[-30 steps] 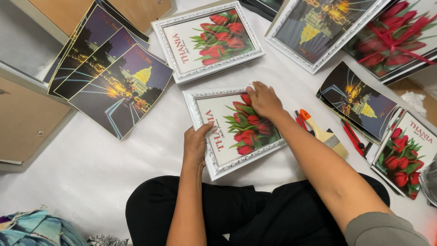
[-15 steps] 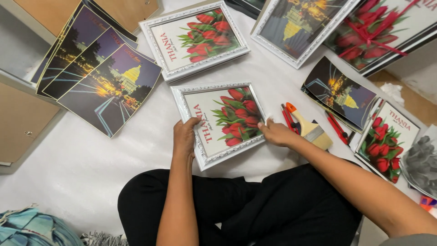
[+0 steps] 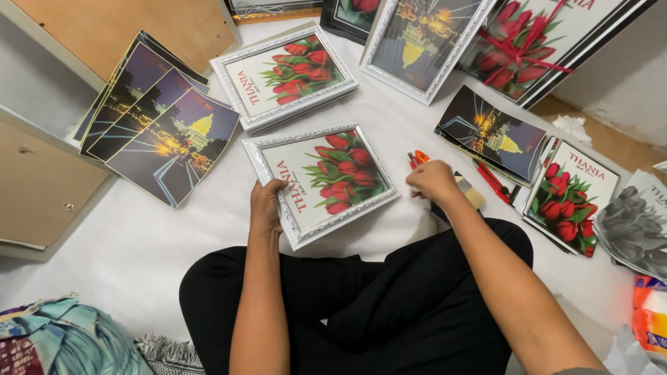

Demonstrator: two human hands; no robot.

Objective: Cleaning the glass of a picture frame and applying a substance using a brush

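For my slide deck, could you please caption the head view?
Left hand grips a white-framed red tulip picture; right hand rests by orange-handled pliers on the white sheet.

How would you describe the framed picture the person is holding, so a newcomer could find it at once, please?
On the white floor sheet, just beyond the seated person's knees, lies a white-framed tulip picture. Unlike the similar frame farther away, the left hand grips its edge.
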